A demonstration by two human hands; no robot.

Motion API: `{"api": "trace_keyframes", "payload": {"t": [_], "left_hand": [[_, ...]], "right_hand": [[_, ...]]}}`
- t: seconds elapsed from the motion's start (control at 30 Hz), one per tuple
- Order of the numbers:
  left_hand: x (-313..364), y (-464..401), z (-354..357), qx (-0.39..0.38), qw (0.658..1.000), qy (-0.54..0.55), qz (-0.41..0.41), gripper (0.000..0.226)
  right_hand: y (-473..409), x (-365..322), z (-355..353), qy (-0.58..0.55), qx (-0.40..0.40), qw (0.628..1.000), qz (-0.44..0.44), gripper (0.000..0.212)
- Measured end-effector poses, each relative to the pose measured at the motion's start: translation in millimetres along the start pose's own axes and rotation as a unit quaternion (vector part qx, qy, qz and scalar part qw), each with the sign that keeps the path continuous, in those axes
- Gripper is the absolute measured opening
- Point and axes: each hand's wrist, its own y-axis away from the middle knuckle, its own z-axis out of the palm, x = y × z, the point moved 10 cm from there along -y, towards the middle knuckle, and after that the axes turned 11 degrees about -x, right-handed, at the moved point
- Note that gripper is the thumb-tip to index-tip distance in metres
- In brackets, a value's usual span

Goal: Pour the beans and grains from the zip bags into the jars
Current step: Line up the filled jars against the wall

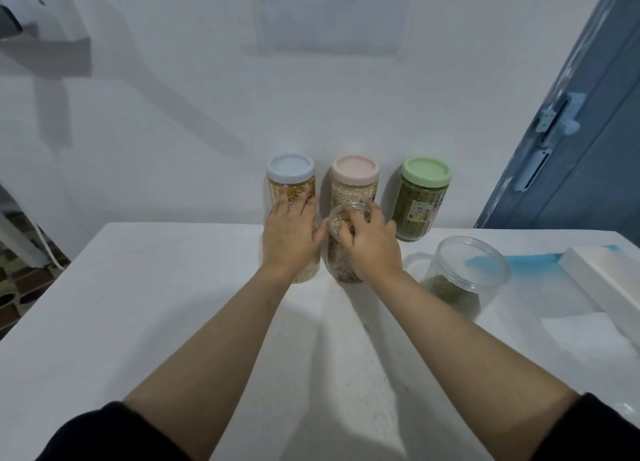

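Black sleeves (114,433) frame two bare forearms stretched across a white table (145,322); left hand (289,234) lies flat, fingers spread, atop one grain jar (306,273), while right hand (372,244) curls fingertips over the open middle jar's (341,263) rim.

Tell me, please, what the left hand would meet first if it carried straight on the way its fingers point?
Most likely the clear plastic jar with the pale blue lid by the white wall: the left hand lies over an open clear jar of pale grains, fingers pointing at it. They overlap it in the picture, but depth is unclear.
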Motion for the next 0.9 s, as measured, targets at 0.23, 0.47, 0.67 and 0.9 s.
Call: {"api": "trace_keyframes", "payload": {"t": [0.23, 0.47, 0.67, 0.9], "left_hand": [[53.4, 30.8, -26.3, 0.101, 0.989, 0.053, 0.096, 0.049], [118.4, 42.9, -10.4, 0.068, 0.992, 0.088, 0.061, 0.056], [112.3, 28.2, 40.3, -0.009, 1.0, -0.003, -0.01, 0.054], [109.1, 24.8, 42.1, 0.041, 0.998, 0.031, -0.022, 0.049]], "right_hand": [[35.0, 5.1, -39.3, 0.006, 0.045, 0.999, 0.013, 0.051], [88.0, 71.8, -75.2, 0.056, 0.09, 0.991, 0.078, 0.047], [82.4, 124.5, -57.5, 0.121, 0.026, 0.985, 0.117, 0.053], [34.7, 110.2, -53.5, 0.112, 0.024, 0.993, 0.009, 0.049]]}}
